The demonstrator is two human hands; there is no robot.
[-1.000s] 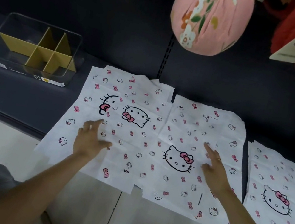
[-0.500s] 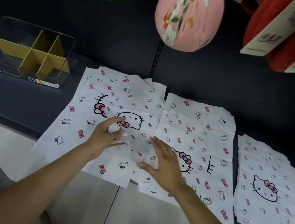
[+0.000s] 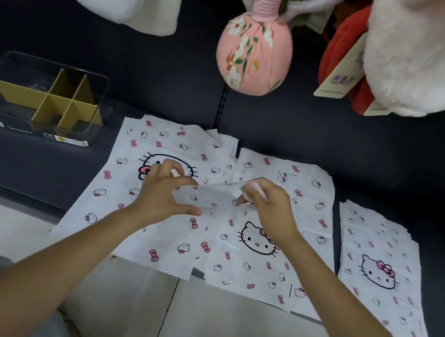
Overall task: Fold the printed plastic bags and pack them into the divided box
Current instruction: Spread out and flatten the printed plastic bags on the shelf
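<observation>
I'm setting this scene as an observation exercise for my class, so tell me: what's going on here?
A person is working at a dark shelf spread with white plastic bags printed with cat faces and pink bows. Both hands, the left hand and the right hand, pinch a small, partly see-through bag lifted between them above the piles, apparently starting a fold. Another stack of bags lies to the right. The clear divided box with yellow partitions sits at the far left, with no bags visible in it.

shelf btwn box point(image 3: 40, 100) & bags point(image 3: 155, 174): open | pink ball point(image 3: 253, 58) hangs above
</observation>
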